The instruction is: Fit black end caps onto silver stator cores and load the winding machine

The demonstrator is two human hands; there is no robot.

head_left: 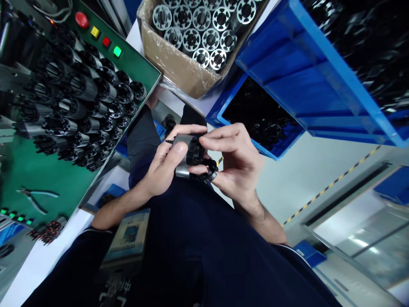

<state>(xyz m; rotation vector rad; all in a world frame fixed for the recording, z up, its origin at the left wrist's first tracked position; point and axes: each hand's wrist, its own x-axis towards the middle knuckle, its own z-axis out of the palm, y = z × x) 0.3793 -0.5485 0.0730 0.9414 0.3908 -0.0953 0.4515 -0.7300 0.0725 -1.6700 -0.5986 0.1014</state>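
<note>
My left hand is wrapped round a metal cylinder with black toothed ends, its thumb pressed on the side. Close beside it, my right hand has its fingertips at the cylinder's black end. A black ring-like part sits between the thumb and fingers of my right hand. Just under the first cylinder shows a second shiny metal piece, partly hidden by the fingers. Both hands are in front of my body, above my lap.
Many similar cylinders stand on a green bench at left, with pliers and coloured buttons. A cardboard box of metal cores is at the top. Blue crates of black parts are at upper right.
</note>
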